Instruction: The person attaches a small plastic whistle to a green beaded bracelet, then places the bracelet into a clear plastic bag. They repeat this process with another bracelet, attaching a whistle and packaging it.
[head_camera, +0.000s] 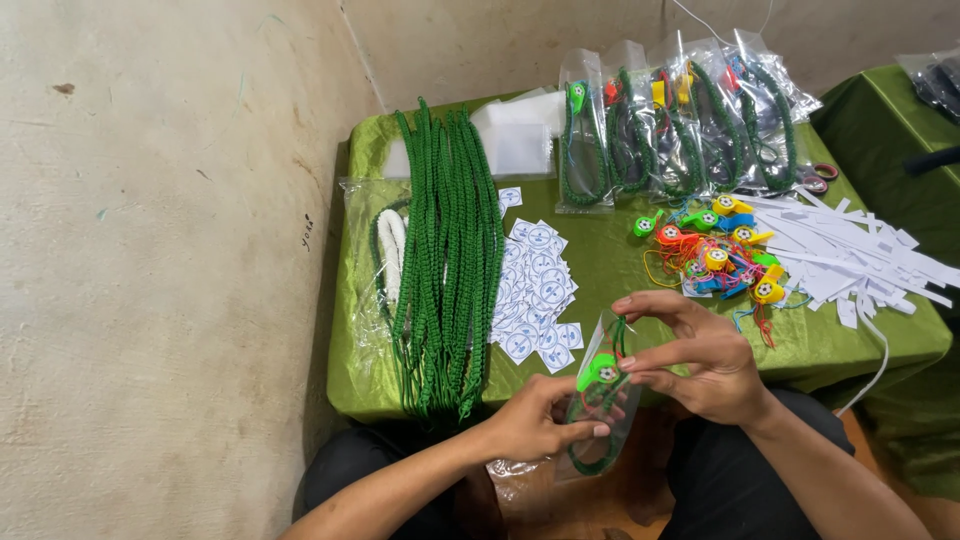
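Clear bag (600, 400) held in both grips; white square labels (540, 290) just left above; filled clear bags (680, 120) far behind; empty bags (520, 140) back left.

free: table (600, 265) centre strip, near edge | blocked: green cords (447, 260) left, stickers (535, 290) beside, whistles (715, 255) and paper strips (850, 255) right, packed bags (680, 120) far edge

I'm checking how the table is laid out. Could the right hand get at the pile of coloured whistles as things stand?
Probably yes: the whistles lie uncovered just beyond the right hand, though it grips a clear bag.
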